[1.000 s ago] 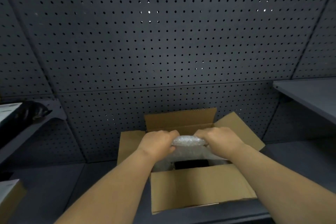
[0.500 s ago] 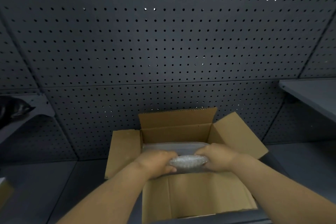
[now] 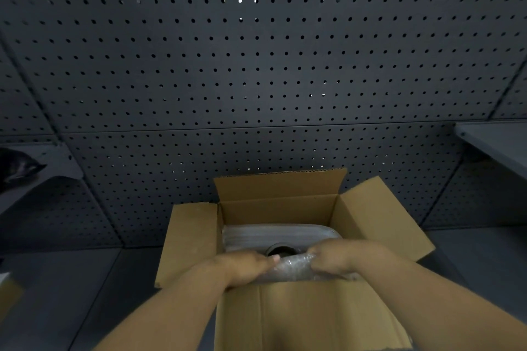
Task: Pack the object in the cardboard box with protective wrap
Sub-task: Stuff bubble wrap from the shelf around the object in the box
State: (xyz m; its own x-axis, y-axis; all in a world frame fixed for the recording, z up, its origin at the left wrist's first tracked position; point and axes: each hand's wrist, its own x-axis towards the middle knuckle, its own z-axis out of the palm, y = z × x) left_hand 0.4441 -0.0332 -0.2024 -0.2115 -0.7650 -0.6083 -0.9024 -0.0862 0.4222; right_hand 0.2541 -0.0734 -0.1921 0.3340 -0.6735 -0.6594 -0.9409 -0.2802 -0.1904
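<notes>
Nearest to my view, the front flap of the cardboard box [image 3: 313, 319] folds toward me and covers the lower centre of the frame. Just above its crease, my left hand [image 3: 242, 268] and my right hand [image 3: 342, 261] each grip one end of a bubble wrap roll [image 3: 293, 266]. Both hands have fingers curled round the roll, so neither is wide. The roll is translucent grey-white, tightly rolled and glossy, with a faint bubbled texture. It lies crosswise at the near wall of the box, level with the opening.

Behind the roll, inside the box, sits the wrapped object [image 3: 279, 234]. It appears as a pale, smooth, rounded mass under film, with a dark circular opening at its near side. I cannot tell what the object is. The side flaps and the rear flap of the box stand open.

The box rests on a dark grey tabletop [image 3: 85, 279]. Beyond it rises a dark pegboard wall [image 3: 256, 65]. A shelf [image 3: 496, 142] projects at right, and a dark item [image 3: 17, 165] lies on a ledge at left
</notes>
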